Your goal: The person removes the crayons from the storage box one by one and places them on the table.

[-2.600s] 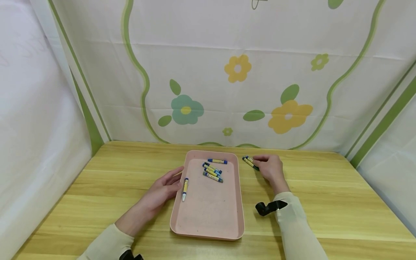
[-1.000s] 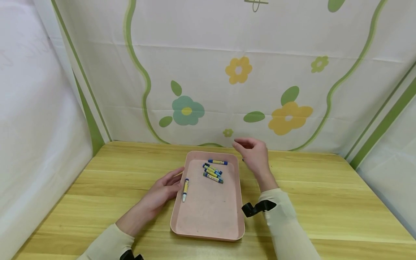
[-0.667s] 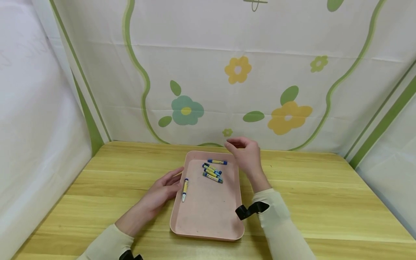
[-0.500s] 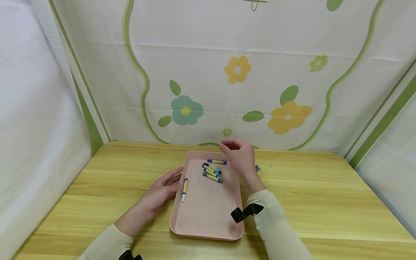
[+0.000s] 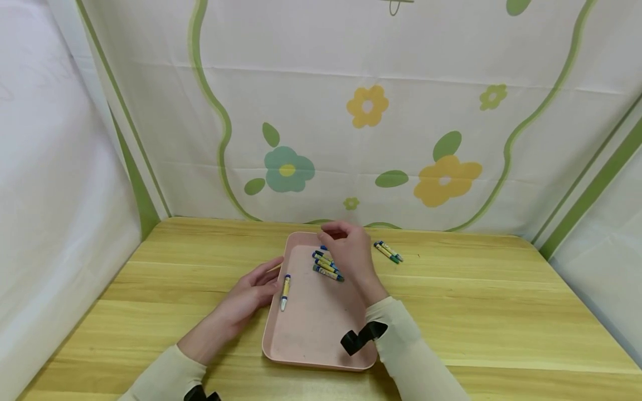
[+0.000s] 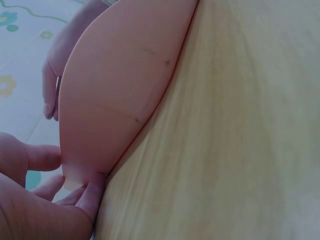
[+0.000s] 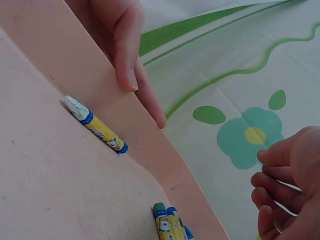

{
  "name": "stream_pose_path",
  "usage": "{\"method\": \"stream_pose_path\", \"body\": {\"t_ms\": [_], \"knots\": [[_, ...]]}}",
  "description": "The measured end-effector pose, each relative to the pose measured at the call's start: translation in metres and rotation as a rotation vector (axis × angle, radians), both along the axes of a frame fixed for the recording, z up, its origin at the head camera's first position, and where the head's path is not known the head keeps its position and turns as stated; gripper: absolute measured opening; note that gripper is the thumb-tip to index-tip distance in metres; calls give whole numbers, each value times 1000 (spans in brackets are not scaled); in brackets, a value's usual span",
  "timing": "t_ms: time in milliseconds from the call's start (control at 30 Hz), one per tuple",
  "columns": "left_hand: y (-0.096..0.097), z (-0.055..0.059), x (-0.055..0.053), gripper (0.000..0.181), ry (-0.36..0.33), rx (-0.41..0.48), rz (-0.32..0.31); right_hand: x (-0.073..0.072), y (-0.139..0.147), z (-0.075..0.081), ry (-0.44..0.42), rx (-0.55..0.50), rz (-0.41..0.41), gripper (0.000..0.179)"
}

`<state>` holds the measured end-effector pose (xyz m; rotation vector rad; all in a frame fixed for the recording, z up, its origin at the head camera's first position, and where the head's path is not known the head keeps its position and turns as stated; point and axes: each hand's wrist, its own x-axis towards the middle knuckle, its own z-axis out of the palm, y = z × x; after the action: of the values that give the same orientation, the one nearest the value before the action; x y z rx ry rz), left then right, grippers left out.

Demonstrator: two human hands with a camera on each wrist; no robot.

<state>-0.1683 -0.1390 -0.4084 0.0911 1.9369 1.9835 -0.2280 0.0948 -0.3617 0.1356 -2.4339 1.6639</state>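
Note:
My left hand (image 5: 251, 298) rests against the left wall of a pink tray (image 5: 321, 334), its fingers touching the outside and rim. Over the tray's far right part hovers my right hand (image 5: 351, 253), fingers loosely bent. Nothing shows between its fingertips in the right wrist view. Inside the tray, a white crayon (image 5: 286, 292) lies along the left wall. A small group of crayons (image 5: 326, 272) sits close together near the far end, partly covered by the right hand. Only the tip of a blue crayon (image 5: 323, 247) shows behind that hand.
Two crayons, one of them a green crayon (image 5: 386, 253), lie side by side on the wooden table (image 5: 476, 312) right of the tray. A white cloth (image 5: 301, 100) with printed flowers hangs behind the table. Further white cloth flanks both sides.
My right hand has moved left from the two crayons on the table to above the tray, leaving them uncovered. My left hand and the tray have stayed in place.

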Motion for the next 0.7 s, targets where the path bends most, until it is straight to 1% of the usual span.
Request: {"method": "stream_pose_path", "body": {"t_ms": [167,400,567,700], "knots": [[0,0,0,63,-3,-1,0,1,-1,2,-2,-17,-1,16],[0,1,0,63,-4,-6,2,5,-4,6,30,-34,22,17],[0,1,0,64,-1,-1,-6,5,-6,5,32,-49,31,17],[0,1,0,64,1,2,-8,6,-6,5,24,-27,32,18]]}}
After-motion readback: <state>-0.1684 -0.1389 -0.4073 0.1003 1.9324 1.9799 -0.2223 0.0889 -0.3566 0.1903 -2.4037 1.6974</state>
